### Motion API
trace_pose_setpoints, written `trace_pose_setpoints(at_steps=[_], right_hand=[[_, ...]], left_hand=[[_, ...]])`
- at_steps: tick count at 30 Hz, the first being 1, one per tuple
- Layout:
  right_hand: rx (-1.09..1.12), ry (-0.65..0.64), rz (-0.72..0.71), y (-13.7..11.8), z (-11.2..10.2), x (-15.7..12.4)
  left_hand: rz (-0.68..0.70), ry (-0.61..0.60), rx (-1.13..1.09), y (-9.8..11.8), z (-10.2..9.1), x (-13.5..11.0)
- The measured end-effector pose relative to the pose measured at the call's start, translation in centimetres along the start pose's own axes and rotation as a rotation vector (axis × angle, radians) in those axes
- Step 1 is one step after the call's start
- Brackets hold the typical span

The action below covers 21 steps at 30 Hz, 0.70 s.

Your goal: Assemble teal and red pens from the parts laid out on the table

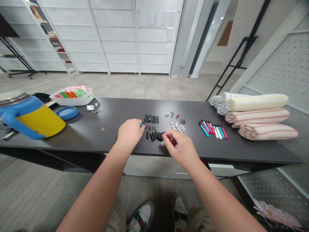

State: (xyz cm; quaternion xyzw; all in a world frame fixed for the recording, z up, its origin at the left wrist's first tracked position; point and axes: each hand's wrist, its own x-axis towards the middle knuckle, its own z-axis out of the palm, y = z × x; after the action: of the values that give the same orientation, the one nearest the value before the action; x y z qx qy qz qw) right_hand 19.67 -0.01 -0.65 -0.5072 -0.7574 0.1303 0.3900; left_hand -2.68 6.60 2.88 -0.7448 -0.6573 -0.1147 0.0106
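My left hand (129,132) is closed on a thin pen part, teal at the fingers with a dark shaft (146,121) pointing right and away from me. Beneath that shaft lies a row of slim black tubes (154,119). My right hand (180,146) pinches thumb and forefinger at a black tube (163,133), at the right end of a nearer row of thicker black tubes (154,135). Small springs (151,128) lie between the two rows. White pen parts (178,127) and small metal pieces (182,120) are grouped beyond my right hand.
Several teal, red and white pen barrels (213,129) lie to the right, beside stacked rolled towels (263,116). At left stand a yellow-and-blue jug (41,119), a blue lid (67,112) and a white basket (72,101) of colourful packets. The dark table's (116,109) front edge is close to me.
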Motion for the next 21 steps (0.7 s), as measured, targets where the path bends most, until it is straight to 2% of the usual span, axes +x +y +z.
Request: trace_pose_setpoints(at_steps=[17, 21], right_hand=[[0.01, -0.009, 0.01, -0.11, -0.05, 0.0], [0.03, 0.007, 0.022, -0.07, -0.08, 0.03]], left_hand=[[-0.007, 0.008, -0.032, 0.38, 0.55, -0.23], [-0.016, 0.029, -0.099, 0.45, 0.02, -0.39]])
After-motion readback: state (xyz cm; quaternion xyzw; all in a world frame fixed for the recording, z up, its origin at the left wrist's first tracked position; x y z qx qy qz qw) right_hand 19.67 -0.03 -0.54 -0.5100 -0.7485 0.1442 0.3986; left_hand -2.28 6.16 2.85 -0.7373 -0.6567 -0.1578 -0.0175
